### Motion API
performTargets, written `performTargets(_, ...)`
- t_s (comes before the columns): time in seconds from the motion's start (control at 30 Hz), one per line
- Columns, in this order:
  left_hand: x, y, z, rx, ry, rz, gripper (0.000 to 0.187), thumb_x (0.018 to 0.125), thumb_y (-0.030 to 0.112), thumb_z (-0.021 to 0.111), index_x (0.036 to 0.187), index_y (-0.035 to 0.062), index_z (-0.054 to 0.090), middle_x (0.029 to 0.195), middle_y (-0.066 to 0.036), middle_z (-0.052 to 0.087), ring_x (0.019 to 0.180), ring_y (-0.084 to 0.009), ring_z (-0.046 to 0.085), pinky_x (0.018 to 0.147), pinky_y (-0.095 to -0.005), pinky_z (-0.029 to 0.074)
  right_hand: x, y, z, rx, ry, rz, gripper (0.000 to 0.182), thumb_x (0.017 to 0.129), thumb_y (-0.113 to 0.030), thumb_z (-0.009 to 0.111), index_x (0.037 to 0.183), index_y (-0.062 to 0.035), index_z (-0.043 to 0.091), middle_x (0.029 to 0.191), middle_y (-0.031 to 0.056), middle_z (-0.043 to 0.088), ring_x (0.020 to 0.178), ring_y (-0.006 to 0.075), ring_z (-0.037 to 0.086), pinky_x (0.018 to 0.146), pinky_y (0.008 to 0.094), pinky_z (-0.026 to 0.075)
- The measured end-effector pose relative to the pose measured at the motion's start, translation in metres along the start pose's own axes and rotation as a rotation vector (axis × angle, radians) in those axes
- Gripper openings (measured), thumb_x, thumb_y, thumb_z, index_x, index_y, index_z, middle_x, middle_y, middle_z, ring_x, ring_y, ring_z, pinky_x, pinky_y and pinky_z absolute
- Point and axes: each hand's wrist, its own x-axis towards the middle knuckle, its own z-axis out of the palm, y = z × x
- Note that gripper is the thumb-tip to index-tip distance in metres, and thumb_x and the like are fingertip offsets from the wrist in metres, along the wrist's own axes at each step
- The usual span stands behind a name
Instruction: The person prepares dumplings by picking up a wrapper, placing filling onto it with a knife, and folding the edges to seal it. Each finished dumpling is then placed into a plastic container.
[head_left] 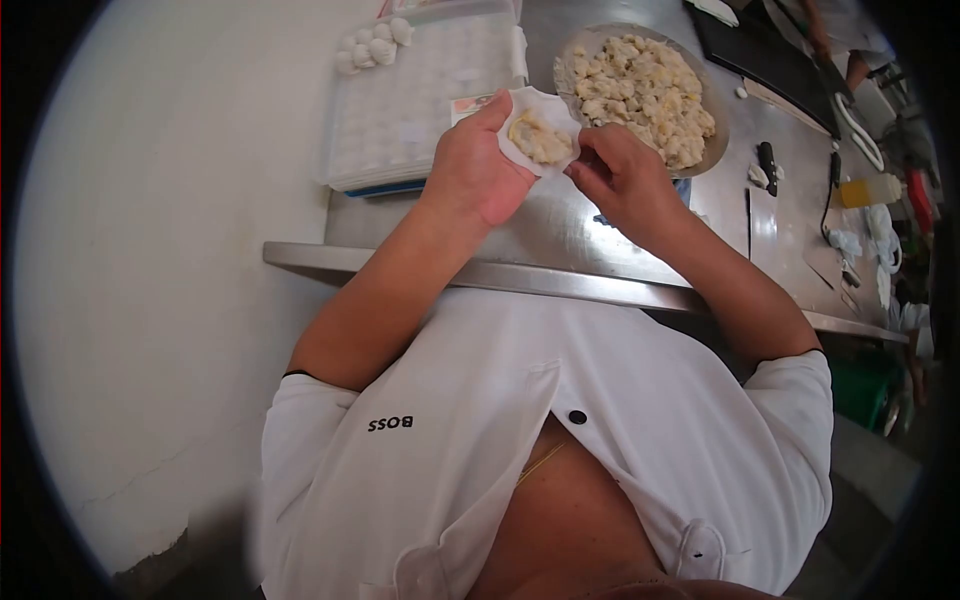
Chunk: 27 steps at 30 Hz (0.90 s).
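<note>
My left hand (478, 163) cups a thin white dumpling wrapper (516, 108), with the thumb along its left side. A lump of pale, chunky filling (543, 140) with a yellow strip lies in the wrapper, which is still unfolded. The curled fingers of my right hand (625, 175) pinch at the wrapper's right edge; the fingertips are partly hidden. Just beyond my right hand stands a wide round metal bowl (722, 130) heaped with the same filling.
On the left is a translucent plastic tray (350, 150) with several white dumplings (375, 45) at its far corner. A black-handled knife (767, 165), a squeeze bottle (868, 190) of yellow liquid and a black board (760, 60) lie rightward on the steel table (560, 245). Another person's arm (815, 30) shows far right.
</note>
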Motion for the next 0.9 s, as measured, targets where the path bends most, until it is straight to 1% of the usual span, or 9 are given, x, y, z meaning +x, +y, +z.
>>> performTargets(0.23, -0.004, -0.01, -0.009, 0.063, -0.019, -0.062, 0.034, 0.104, 0.024, 0.041, 0.127, -0.0014, 0.045, 0.125, -0.015, 0.056, 0.115, -0.0313, 0.056, 0.098, -0.0502, 0.047, -0.003, 0.016, 0.002, -0.019, 0.053, -0.137, 0.016, 0.088, -0.014, 0.066, 0.098, -0.0025, 0.061, 0.087, 0.0133, 0.061, 0.081, 0.0325, 0.06, 0.068, 0.0394, 0.049)
performTargets(0.3, -0.007, -0.013, -0.012, 0.267, 0.039, -0.058, 0.038, 0.103, 0.029, 0.046, 0.129, 0.0025, 0.045, 0.127, -0.014, 0.056, 0.118, -0.0288, 0.054, 0.098, -0.0547, 0.043, -0.004, 0.02, 0.0, -0.006, 0.032, -0.111, 0.015, 0.089, -0.013, 0.065, 0.099, -0.0025, 0.062, 0.087, 0.0137, 0.062, 0.082, 0.0336, 0.06, 0.067, 0.0392, 0.049)
performTargets(0.37, -0.01, -0.017, -0.012, 0.312, 0.035, -0.042, 0.037, 0.102, 0.029, 0.049, 0.128, 0.0031, 0.046, 0.126, -0.014, 0.056, 0.115, -0.0274, 0.055, 0.095, -0.0529, 0.045, -0.004, 0.019, -0.001, 0.109, 0.03, 0.042, 0.018, 0.089, -0.016, 0.065, 0.1, -0.0016, 0.064, 0.082, 0.0105, 0.062, 0.076, 0.0261, 0.06, 0.064, 0.0361, 0.047)
performTargets(0.4, -0.011, -0.019, -0.012, 0.356, 0.03, -0.015, 0.036, 0.101, 0.028, 0.052, 0.126, 0.0036, 0.048, 0.125, -0.013, 0.057, 0.112, -0.026, 0.057, 0.091, -0.051, 0.047, -0.004, 0.019, -0.002, 0.107, 0.034, 0.057, 0.018, 0.089, -0.016, 0.065, 0.1, -0.0016, 0.064, 0.082, 0.0105, 0.062, 0.076, 0.0261, 0.06, 0.064, 0.0361, 0.047)
performTargets(0.47, -0.013, -0.022, -0.012, 0.345, 0.041, -0.008, 0.035, 0.101, 0.027, 0.052, 0.126, 0.0037, 0.048, 0.123, -0.013, 0.058, 0.111, -0.0254, 0.057, 0.09, -0.0498, 0.048, -0.002, 0.02, -0.005, 0.424, -0.055, 0.364, 0.018, 0.091, -0.016, 0.066, 0.1, -0.0005, 0.065, 0.085, 0.0022, 0.062, 0.073, 0.0101, 0.056, 0.065, 0.0265, 0.047)
performTargets(0.57, -0.013, -0.021, -0.014, 0.346, 0.044, -0.003, 0.033, 0.101, 0.026, 0.052, 0.125, 0.0034, 0.049, 0.119, -0.012, 0.06, 0.108, -0.025, 0.058, 0.087, -0.0476, 0.049, -0.001, 0.016, -0.01, 0.615, -0.166, 0.466, 0.017, 0.091, -0.016, 0.067, 0.098, -0.0008, 0.065, 0.084, -0.0006, 0.059, 0.072, 0.006, 0.054, 0.064, 0.0238, 0.045)
performTargets(0.7, -0.015, -0.021, -0.015, 0.438, 0.046, -0.023, 0.031, 0.102, 0.025, 0.051, 0.123, 0.0021, 0.05, 0.115, -0.012, 0.062, 0.104, -0.0253, 0.061, 0.083, -0.0431, 0.052, -0.004, 0.022, -0.005, 0.499, -0.143, 0.33, 0.017, 0.092, -0.015, 0.066, 0.099, -0.0002, 0.063, 0.085, 0.0003, 0.06, 0.071, 0.0073, 0.054, 0.063, 0.0242, 0.045)
performTargets(0.77, -0.017, -0.022, -0.014, 0.505, 0.056, -0.045, 0.031, 0.102, 0.025, 0.05, 0.122, 0.0013, 0.052, 0.113, -0.012, 0.063, 0.102, -0.0258, 0.063, 0.081, -0.0413, 0.053, -0.006, 0.026, -0.001, 0.269, -0.074, 0.042, 0.015, 0.092, -0.013, 0.065, 0.099, 0.0004, 0.062, 0.087, 0.0003, 0.06, 0.07, 0.0073, 0.053, 0.063, 0.0241, 0.045)
performTargets(0.9, -0.018, -0.023, -0.016, 0.555, -0.001, -0.061, 0.031, 0.102, 0.024, 0.05, 0.121, -0.0007, 0.054, 0.109, -0.012, 0.066, 0.095, -0.0275, 0.068, 0.077, -0.0371, 0.054, -0.005, 0.017, -0.004, 0.326, -0.099, 0.188, 0.013, 0.092, -0.011, 0.065, 0.097, 0.0007, 0.063, 0.087, 0.0013, 0.06, 0.07, 0.0076, 0.053, 0.063, 0.0243, 0.045)
